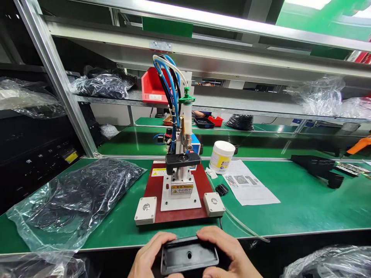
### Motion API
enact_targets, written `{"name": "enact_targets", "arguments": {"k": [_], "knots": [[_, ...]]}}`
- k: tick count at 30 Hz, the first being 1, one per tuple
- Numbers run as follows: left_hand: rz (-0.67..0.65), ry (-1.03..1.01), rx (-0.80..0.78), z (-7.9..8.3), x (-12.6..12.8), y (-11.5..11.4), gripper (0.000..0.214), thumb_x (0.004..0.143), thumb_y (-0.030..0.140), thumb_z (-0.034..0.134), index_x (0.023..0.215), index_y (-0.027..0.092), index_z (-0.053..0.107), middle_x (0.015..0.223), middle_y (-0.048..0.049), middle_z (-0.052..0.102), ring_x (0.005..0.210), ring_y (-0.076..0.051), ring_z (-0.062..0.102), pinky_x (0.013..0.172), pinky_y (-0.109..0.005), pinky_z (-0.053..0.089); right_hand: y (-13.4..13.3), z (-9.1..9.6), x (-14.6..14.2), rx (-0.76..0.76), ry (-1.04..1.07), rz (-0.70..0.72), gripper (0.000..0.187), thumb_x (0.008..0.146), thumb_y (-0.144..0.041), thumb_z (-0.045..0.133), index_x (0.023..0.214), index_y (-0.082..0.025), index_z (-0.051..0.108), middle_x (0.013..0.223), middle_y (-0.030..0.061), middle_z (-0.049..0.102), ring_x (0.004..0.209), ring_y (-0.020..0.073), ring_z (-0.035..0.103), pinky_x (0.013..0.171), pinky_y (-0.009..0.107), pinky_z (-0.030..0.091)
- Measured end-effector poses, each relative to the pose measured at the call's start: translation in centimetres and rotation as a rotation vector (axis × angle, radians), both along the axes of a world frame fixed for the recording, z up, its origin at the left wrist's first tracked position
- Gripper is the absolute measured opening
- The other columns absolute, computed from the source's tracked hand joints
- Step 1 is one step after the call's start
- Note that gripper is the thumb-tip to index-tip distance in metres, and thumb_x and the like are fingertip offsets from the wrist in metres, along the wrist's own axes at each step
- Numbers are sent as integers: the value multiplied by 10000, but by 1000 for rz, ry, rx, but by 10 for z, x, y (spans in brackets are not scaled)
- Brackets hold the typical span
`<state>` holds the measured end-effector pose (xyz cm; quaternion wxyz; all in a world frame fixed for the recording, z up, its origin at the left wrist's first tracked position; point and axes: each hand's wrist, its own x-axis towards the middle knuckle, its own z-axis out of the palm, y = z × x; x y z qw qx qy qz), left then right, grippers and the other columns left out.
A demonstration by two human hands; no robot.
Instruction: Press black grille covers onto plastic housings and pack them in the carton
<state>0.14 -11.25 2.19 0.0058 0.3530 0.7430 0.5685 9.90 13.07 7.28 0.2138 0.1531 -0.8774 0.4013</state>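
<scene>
Low at the front edge of the bench, a black rectangular plastic housing (179,259) faces up, its hollow side showing a small round hole. My left hand (149,255) grips its left end and my right hand (226,249) its right end, thumbs at the near rim. Just beyond stands a bench press machine on a dark red base (174,215), with a green-capped syringe (188,116) mounted upright. Another black part (170,165) sits on the machine's fixture beneath the nozzle. White button boxes (145,210) flank the base on both sides.
A clear bag of black parts (87,193) lies left on the green bench. Right of the machine are a white tub (222,156), a printed sheet (252,193), a small black part (222,189) and a clear tube (246,227). Above, a shelf holds a red bin (155,87) and plastic bags.
</scene>
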Motion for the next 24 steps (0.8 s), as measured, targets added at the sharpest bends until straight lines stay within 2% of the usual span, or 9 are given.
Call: {"name": "enact_targets", "arguments": {"k": [5, 9, 18, 24], "knots": [[-20, 3, 96, 17, -21, -11, 623, 766, 498, 748, 1323, 318, 536, 1258, -64, 659, 1126, -243, 649, 950, -287, 536, -11, 23, -11, 22, 138, 68, 534, 825, -395, 741, 1319, -284, 570, 1236, 99, 669, 1151, 216, 647, 969, 266, 536], [10, 15, 96, 26, -31, -10, 654, 778, 499, 738, 1365, 333, 503, 1343, -63, 609, 1202, -248, 607, 979, -279, 519, -16, 38, -18, 41, 205, 51, 481, 851, -368, 717, 1301, -267, 582, 1251, 104, 661, 1171, 202, 635, 965, 241, 532], [44, 170, 92, 54, -41, 3, 581, 783, 594, 681, 1296, 344, 572, 1230, -42, 675, 1098, -222, 663, 873, -242, 566, -10, 49, -28, 100, 251, 33, 346, 871, -339, 694, 1188, -214, 633, 1258, 125, 646, 1152, 183, 641, 976, 213, 509], [66, 194, 72, 54, -44, 4, 548, 789, 586, 680, 1274, 347, 589, 1197, -37, 692, 1069, -219, 675, 824, -232, 579, -9, 48, -31, 117, 225, 22, 301, 867, -338, 695, 1134, -203, 654, 1238, 133, 653, 1122, 189, 656, 948, 216, 526]]}}
